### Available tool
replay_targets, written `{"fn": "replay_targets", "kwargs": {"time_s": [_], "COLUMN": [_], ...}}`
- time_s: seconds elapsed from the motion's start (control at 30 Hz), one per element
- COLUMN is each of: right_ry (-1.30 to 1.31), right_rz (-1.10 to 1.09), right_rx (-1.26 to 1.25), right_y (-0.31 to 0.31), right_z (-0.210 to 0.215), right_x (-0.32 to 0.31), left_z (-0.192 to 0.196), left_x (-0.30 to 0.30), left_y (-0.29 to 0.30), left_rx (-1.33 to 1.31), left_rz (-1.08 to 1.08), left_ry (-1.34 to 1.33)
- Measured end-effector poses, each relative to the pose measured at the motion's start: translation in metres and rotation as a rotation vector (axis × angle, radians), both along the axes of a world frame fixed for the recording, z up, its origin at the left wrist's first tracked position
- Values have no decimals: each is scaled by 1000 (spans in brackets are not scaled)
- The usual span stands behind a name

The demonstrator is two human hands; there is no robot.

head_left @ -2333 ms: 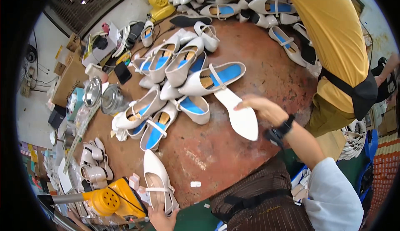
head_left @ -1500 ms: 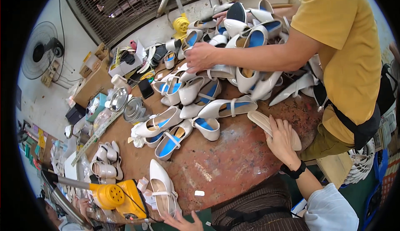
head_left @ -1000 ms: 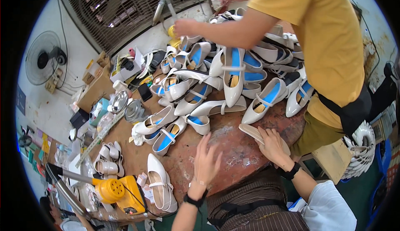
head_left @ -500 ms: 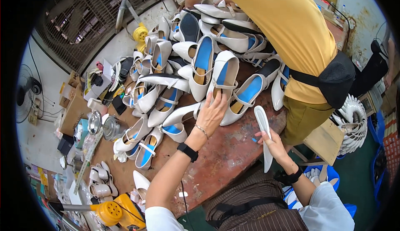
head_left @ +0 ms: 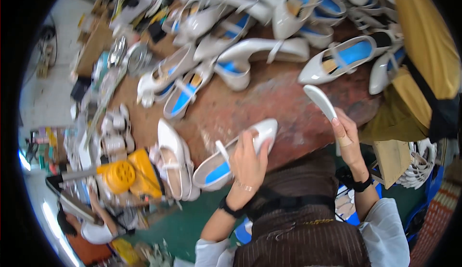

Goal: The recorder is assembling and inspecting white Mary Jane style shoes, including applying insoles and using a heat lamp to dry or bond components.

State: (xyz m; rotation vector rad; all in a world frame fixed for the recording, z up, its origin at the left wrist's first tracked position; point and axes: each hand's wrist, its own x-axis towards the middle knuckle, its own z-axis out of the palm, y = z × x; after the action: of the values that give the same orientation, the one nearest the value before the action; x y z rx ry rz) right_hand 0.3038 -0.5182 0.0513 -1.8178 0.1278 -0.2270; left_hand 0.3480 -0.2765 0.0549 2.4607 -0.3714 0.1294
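Observation:
Near the table's front edge lies a white strapped flat shoe with a blue lining. My left hand grips it across its middle, the thumb on the side near me and the fingers over the top. Higher up on the right, my right hand pinches a long, thin, curved white piece shaped like an insole, its rounded end pointing up and left. Part of that piece is hidden by the fingers. Just left of my left hand rests another white strapped shoe.
Many white shoes with blue linings cover the far side of the worn table. A yellow machine stands at the left. A person in yellow is close on the right, beside a wooden stool. Another person sits lower left.
My left hand has come from the shoe pile toward me and now holds a shoe at the front edge. The white piece stays in my right hand. The view has swung downward and left.

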Motion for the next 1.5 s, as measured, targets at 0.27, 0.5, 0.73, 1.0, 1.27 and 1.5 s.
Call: {"fn": "replay_targets", "kwargs": {"time_s": [0.27, 0.5, 0.73, 1.0, 1.27, 1.5], "right_ry": [-305, -339, -298, -226, -414, -374], "right_rz": [601, 899, 1000, 1113, 1325, 1150], "right_rx": [-690, -524, -359, -499, -394, -743], "right_y": [78, 157, 195, 207, 219, 220], "right_z": [9, -35, -49, -52, -60, -50], "right_x": [46, 67, 69, 66, 65, 40], "left_z": [-27, -80, -96, -104, -97, -90], "left_x": [-67, -67, -74, -74, -69, -64], "left_y": [103, 147, 144, 148, 157, 153], "left_rx": [281, -358, -487, -518, -658, -417], "left_rz": [161, 176, 217, 191, 179, 209], "left_ry": [-305, -80, -164, -175, -88, -99]}}
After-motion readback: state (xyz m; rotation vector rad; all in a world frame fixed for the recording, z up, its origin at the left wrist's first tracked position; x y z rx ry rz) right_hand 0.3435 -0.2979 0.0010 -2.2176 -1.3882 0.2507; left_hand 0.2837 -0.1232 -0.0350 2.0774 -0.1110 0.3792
